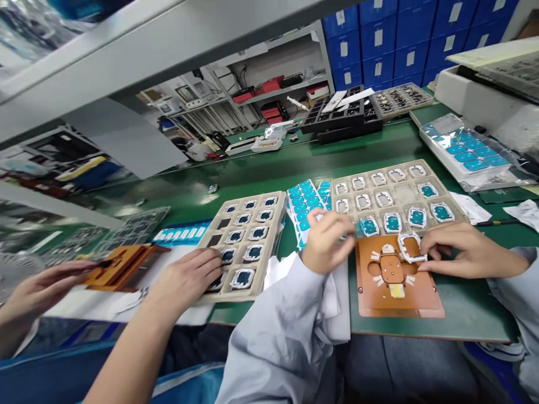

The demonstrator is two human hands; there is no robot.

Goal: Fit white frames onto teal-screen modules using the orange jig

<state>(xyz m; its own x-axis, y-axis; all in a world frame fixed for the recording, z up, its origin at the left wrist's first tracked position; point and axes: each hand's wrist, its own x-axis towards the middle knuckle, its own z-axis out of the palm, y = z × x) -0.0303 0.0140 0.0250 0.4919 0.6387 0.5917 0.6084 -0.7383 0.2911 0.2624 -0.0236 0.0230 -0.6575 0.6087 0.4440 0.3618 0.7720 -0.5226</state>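
My right hand (455, 249) pinches a white, roughly square watch-case-like frame (410, 248) by its right edge. The frame is tilted over the upper right of an orange-brown fixture plate (370, 297), which has a shaped recess, white marks and a yellow patch. My left hand (329, 240), slightly blurred, is raised left of the plate with its fingers curled together; what they hold, if anything, is too unclear to name. Just behind both hands lies a beige tray (406, 194) of white frames, several with blue film on them. Sheets of blue stickers (301, 207) lie behind my left hand.
At left, a co-worker's hand (191, 280) rests on a second beige tray (269, 252), the other hand (46, 286) on an orange fixture block (120, 266). Black trays (341, 115) stand behind; a packet of blue stickers (471, 148) lies right. A grey beam (160, 50) crosses overhead.
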